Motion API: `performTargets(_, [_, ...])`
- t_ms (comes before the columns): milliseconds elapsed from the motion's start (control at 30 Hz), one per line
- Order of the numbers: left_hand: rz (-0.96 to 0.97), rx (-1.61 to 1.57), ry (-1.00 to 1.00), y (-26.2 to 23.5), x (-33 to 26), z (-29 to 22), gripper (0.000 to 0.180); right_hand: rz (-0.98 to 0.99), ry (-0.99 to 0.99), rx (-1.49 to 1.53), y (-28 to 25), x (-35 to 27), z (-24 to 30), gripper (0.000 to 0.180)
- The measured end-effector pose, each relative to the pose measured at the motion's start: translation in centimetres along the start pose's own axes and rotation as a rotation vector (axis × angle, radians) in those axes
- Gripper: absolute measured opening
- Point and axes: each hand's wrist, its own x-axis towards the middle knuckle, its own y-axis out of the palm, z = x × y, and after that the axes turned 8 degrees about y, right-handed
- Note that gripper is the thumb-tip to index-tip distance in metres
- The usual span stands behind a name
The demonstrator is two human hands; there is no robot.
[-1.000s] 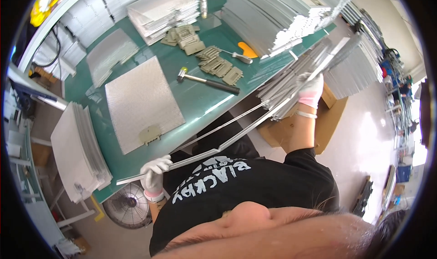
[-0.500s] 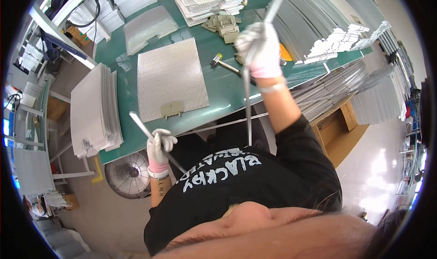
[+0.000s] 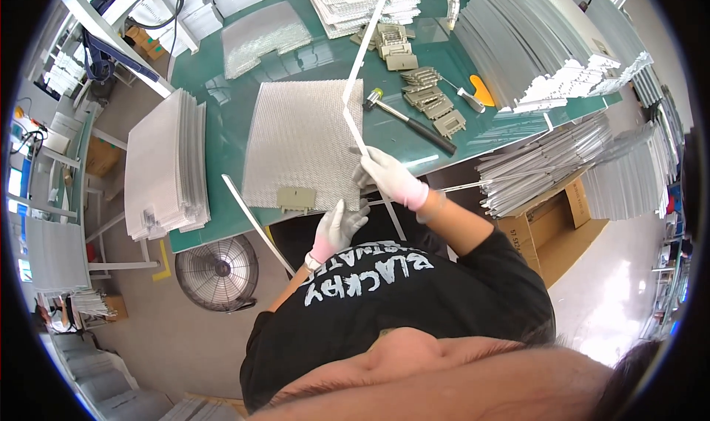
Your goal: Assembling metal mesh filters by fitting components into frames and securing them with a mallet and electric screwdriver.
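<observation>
My right hand (image 3: 396, 178), in a white glove, is closed around a thin whitish strip (image 3: 362, 55) near the front of the table. The strip has a bend and runs up over a silver mesh panel (image 3: 296, 136). My left hand (image 3: 339, 227), also gloved, has its fingers stretched out just off the panel's near edge; I see nothing held in it. Left of that hand, a second strip (image 3: 255, 223) slants from the table edge down to my left forearm. A grey-green plastic piece (image 3: 296, 198) sits on the panel's near edge.
A hammer (image 3: 410, 121), a screwdriver (image 3: 466, 97) and several plastic pieces (image 3: 429, 96) lie on the green table (image 3: 222, 136). Stacked panels (image 3: 166, 170) stand at the left, long strips (image 3: 529, 44) at the right. A fan (image 3: 217, 273) and a cardboard box (image 3: 558, 229) are below.
My right hand has come down and nearer from high over the table, lowering its strip. My left hand has let go of the other strip and moved right.
</observation>
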Motion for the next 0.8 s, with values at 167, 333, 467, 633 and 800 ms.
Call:
performTargets(167, [0.09,0.14,0.364,1.4,4.0,-1.5,0.032,-0.273,-0.455,-0.365,0.9,-3.2,-3.3,0.062])
performTargets(333, [0.212,0.26,0.5,1.5,13.9,-3.6,0.028,-0.046,-0.15,0.109,1.3,-0.9,-2.4,0.059])
performTargets(467, [-0.015,-0.299,0.33,3.0,16.5,-4.4,0.02,0.033,-0.009,0.363,0.9,0.3,-0.8,0.055])
performTargets(633, [-0.019,-0.254,0.377,2.6,18.3,-5.2,0.022,0.016,0.02,0.278,1.0,-0.4,-0.9,0.056])
performTargets(800, [-0.015,-0.17,0.329,2.0,18.5,-5.0,0.025,-0.043,0.013,0.17,0.7,-0.1,-0.6,0.055])
